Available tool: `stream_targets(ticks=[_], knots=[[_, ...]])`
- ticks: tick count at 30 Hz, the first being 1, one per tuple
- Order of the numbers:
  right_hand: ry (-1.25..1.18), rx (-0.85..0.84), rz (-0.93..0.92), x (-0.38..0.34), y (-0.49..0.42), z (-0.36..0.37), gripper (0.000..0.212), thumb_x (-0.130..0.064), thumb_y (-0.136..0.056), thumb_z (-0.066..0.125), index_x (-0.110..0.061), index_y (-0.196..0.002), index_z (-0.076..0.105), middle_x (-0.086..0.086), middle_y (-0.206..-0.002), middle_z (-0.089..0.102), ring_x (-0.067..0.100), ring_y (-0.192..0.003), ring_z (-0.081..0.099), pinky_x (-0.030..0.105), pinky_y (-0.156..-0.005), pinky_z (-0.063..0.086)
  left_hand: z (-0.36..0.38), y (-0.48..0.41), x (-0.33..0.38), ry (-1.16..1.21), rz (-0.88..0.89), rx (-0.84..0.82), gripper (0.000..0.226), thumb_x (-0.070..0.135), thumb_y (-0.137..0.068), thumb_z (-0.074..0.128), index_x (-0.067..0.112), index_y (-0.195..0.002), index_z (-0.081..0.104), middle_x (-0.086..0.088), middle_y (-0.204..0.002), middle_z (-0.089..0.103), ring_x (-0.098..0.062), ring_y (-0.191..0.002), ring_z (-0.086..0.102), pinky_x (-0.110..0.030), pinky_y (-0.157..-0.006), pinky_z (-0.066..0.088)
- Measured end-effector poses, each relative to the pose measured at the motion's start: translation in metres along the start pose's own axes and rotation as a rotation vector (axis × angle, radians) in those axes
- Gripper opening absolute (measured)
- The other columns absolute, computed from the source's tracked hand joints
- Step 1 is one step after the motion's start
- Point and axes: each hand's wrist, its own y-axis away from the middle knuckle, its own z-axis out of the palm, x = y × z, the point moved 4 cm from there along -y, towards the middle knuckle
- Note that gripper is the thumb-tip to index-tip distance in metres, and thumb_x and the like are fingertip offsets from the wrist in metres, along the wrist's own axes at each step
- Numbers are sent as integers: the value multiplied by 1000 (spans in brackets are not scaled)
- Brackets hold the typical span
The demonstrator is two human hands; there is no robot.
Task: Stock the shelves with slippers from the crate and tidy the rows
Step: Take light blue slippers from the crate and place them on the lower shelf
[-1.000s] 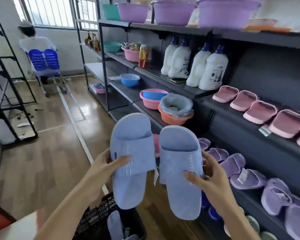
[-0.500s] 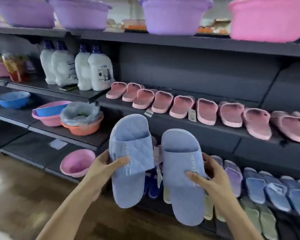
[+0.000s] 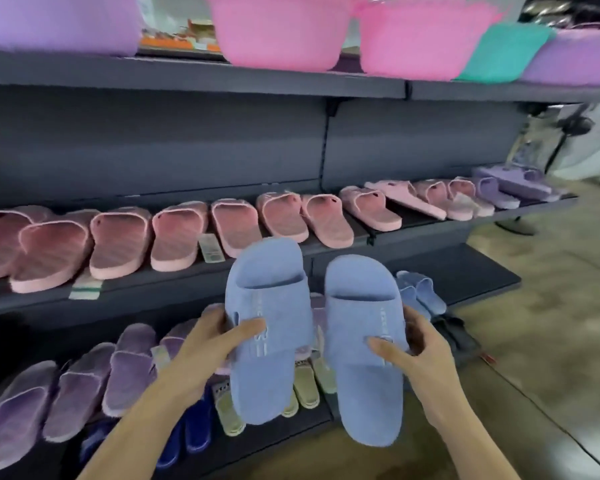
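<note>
I hold two light blue slippers upright in front of the shelves, toes up. My left hand [image 3: 208, 344] grips the left blue slipper [image 3: 267, 327] by its strap, thumb on the front. My right hand [image 3: 413, 351] grips the right blue slipper [image 3: 364, 348] the same way. Behind them a row of pink slippers [image 3: 174, 237] fills the middle shelf [image 3: 153, 289]. Purple slippers [image 3: 73, 389] line the lower shelf at the left. A few blue slippers [image 3: 420, 292] lie on the lower shelf to the right. The crate is out of view.
Pink basins [image 3: 281, 29], a teal basin [image 3: 503, 53] and purple basins [image 3: 568, 53] stand on the top shelf. Dark blue slippers [image 3: 194, 431] and yellow-green slippers [image 3: 305, 386] sit on the bottom shelf. A fan stand [image 3: 520, 223] and bare floor [image 3: 551, 306] lie to the right.
My view has swung right along the shelves, away from the crate and bottles. Both hands keep the same grip on the blue slippers, now in front of the slipper rows.
</note>
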Motion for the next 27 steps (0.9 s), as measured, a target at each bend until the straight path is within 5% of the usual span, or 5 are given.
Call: stream_targets(ticks=[10, 14, 19, 23, 27], knots=[[17, 378, 70, 14, 26, -43, 75, -45, -49, 80, -32, -118, 55, -14, -109, 65, 4, -95, 63, 25, -72, 56, 58, -69, -13, 8, -40, -276, 34, 25, -74, 77, 4, -98, 65, -4, -86, 73, -22, -82, 69, -22, -58, 52], [32, 491, 83, 19, 42, -71, 76, -50, -44, 80, -36, -114, 54, -14, -108, 66, 7, -97, 63, 31, -77, 54, 104, -84, -18, 51, -52, -452, 82, 52, -33, 88, 4, -96, 67, -6, -81, 72, -23, -72, 70, -21, -55, 51], [45, 597, 103, 33, 51, -116, 65, -39, -53, 88, -44, -107, 53, -15, -108, 65, 7, -97, 62, 28, -74, 52, 160, -99, -21, 95, -37, -520, 80, 68, -18, 82, 19, -81, 73, -1, -85, 74, -15, -77, 71, -23, -60, 53], [28, 628, 95, 46, 44, -158, 61, -41, -54, 83, -42, -108, 55, -18, -101, 68, 4, -92, 64, 22, -68, 55, 209, -109, -20, 60, -49, -594, 93, 64, -28, 83, 10, -101, 64, 3, -73, 72, -10, -61, 68, -16, -51, 49], [22, 637, 85, 58, 24, -211, 59, -41, -56, 86, -43, -106, 54, -23, -98, 67, -1, -90, 63, 15, -63, 53, 265, -127, -23, 21, -50, -578, 87, 65, -34, 82, 14, -102, 63, 5, -85, 73, -13, -78, 69, -21, -61, 49]])
